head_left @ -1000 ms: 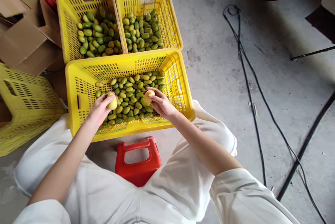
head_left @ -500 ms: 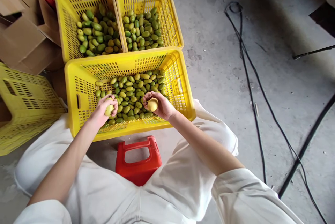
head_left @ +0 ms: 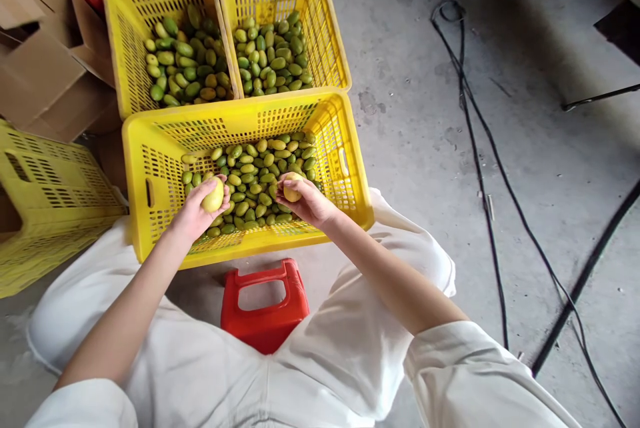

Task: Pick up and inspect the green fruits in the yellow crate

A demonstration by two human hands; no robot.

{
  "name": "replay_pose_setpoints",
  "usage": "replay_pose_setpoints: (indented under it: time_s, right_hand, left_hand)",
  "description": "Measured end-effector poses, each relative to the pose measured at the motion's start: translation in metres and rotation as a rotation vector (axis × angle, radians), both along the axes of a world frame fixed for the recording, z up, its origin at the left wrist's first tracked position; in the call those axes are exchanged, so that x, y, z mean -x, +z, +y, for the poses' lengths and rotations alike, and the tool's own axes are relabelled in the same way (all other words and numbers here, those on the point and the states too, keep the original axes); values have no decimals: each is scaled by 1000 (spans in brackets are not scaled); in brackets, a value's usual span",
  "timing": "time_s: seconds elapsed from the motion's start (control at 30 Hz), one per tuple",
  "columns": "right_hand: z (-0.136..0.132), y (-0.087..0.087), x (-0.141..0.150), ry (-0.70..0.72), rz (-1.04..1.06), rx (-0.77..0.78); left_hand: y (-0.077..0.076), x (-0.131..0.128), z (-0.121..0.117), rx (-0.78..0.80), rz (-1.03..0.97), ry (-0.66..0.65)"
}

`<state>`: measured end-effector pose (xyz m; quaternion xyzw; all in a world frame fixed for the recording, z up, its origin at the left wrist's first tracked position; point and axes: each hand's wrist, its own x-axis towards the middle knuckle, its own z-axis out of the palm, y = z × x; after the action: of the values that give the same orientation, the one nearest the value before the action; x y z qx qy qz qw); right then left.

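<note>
Above the near yellow crate (head_left: pixel 240 256), my left hand (head_left: pixel 197 211) is closed around a pale yellow, egg-shaped fruit (head_left: pixel 213 195), palm turned partly up. To the right, my right hand (head_left: pixel 313 203) grips a second egg-shaped fruit (head_left: pixel 293 188), deeper yellow, with thumb and fingers wrapped around it. Both hands are held apart over a layer of green and yellow oval fruits (head_left: pixel 253 178) on the crate's floor. These fruits resemble small mangoes, but I cannot tell the kind for certain.
Behind stand a left yellow crate (head_left: pixel 111 48) and a right yellow crate (head_left: pixel 337 28), both holding larger green fruits. Another yellow crate (head_left: pixel 55 215) and cardboard boxes (head_left: pixel 45 75) are at left. A red stool (head_left: pixel 263 331) sits between my legs; black cables (head_left: pixel 493 141) cross the floor.
My left hand has turned its palm upward, showing more of its fruit. The fingers and thumb of my right hand have shifted around its fruit, which has tilted upward slightly.
</note>
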<state>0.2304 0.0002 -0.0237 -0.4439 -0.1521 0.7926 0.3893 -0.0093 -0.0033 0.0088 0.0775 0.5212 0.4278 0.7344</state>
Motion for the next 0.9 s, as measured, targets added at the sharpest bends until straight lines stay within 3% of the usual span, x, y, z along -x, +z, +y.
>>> replay_pose_setpoints:
  time_s: [0.2,0.37,0.53,0.77,0.9]
  right_hand:
    - [-3,6,2,92,-62,-216]
    - [-5,10,4,105,16,-151]
    - [-7,5,5,54,-48,-133]
    - [-8,1,5,36,-80,-208]
    - [-8,0,6,28,-125,-221]
  left_hand:
    - [0,2,-1,-12,14,-34]
    - [5,-1,3,14,27,-4]
    - [1,-1,3,65,41,90]
    - [-8,2,-2,-74,43,22]
    - [-7,0,-2,-61,32,10]
